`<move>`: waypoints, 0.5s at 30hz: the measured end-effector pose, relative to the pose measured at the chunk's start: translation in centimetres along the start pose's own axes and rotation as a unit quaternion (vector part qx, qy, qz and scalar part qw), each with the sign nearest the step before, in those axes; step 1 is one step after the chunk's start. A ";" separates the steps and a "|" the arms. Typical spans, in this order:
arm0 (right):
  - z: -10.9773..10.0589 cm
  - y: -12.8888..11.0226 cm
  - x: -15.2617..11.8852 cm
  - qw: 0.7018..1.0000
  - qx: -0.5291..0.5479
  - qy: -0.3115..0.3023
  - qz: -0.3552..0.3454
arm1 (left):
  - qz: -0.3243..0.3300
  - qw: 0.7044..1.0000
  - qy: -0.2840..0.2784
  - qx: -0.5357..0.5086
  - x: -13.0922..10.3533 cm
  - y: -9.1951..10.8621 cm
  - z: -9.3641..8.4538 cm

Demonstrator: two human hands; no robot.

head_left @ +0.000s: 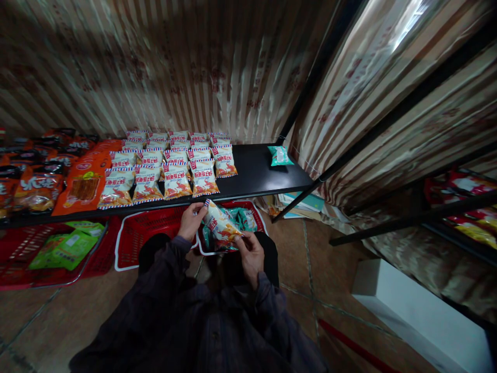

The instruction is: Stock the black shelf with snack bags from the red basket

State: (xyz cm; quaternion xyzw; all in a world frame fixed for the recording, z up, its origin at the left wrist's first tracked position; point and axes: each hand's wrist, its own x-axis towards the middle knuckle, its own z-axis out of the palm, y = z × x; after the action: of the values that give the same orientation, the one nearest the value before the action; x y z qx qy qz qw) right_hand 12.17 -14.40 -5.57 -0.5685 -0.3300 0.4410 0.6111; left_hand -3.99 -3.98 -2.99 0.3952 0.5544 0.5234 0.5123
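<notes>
Head view: the left hand (191,221) pinches the striped top edge of a white-and-orange snack bag (219,225) between its fingers, while the right hand (251,255) pinches its lower right corner. It is held over a red plastic basket (259,216) containing shiny teal bags (247,220), near the front edge of a black shelf (252,176). Matching bags (176,178) sit in rows there; one teal packet (279,156) lies near the right end.

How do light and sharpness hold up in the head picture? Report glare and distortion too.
Head view: dim overall, the dark long-sleeved clothing nearly black; soft glare on the flat black shelf, and a bright streak at upper right on the striped beige fabric curtain. Head view: stretched toward the edges, with the far-left packets looking soft.
</notes>
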 end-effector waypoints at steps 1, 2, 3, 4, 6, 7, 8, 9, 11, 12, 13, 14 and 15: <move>-0.1 0.1 -0.1 1.000 -0.015 -0.001 -0.009 | -0.005 1.000 0.000 0.001 -0.1 -0.1 0.0; -0.2 0.2 -0.1 0.999 -0.028 0.000 -0.018 | -0.013 1.000 -0.001 0.000 -0.2 -0.2 0.0; -0.3 0.2 -0.2 0.999 -0.038 0.003 -0.026 | -0.025 1.000 -0.002 -0.003 -0.3 -0.3 0.0; -0.3 0.2 -0.3 0.998 -0.047 0.005 -0.036 | -0.040 0.999 -0.007 -0.009 -0.4 -0.3 0.1; -0.4 0.0 -0.5 0.995 -0.072 0.002 -0.071 | -0.073 0.997 -0.028 -0.028 -0.7 -0.2 0.2; -0.4 -0.1 -0.5 0.991 -0.091 -0.003 -0.100 | -0.089 0.994 -0.040 -0.041 -0.9 0.0 0.2; -0.5 -0.3 -0.6 0.984 -0.114 -0.010 -0.135 | -0.104 0.992 -0.050 -0.055 -1.1 0.1 0.2; -0.5 -0.5 -0.7 0.974 -0.141 -0.019 -0.174 | -0.118 0.989 -0.057 -0.069 -1.2 0.3 0.2; -0.6 -0.9 -0.9 0.946 -0.199 -0.034 -0.252 | -0.142 0.982 -0.072 -0.099 -1.5 0.6 0.2; -0.6 -1.0 -1.0 0.930 -0.227 -0.040 -0.288 | -0.153 0.978 -0.084 -0.114 -1.6 0.7 0.2; -0.7 -1.1 -1.1 0.912 -0.252 -0.047 -0.321 | -0.159 0.974 -0.097 -0.127 -1.7 0.7 0.2; -0.7 -1.1 -1.3 0.895 -0.273 -0.053 -0.349 | -0.162 0.971 -0.110 -0.138 -1.7 0.8 0.3; -0.6 -1.0 -1.4 0.880 -0.292 -0.060 -0.370 | -0.163 0.968 -0.119 -0.146 -1.8 0.7 0.3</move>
State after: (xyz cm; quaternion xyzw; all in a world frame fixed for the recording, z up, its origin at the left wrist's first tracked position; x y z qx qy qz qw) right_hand 12.35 -15.94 -4.51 -0.5298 -0.6665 0.0997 0.5149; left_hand -3.46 -5.60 -1.95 0.2795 0.4641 0.4574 0.7052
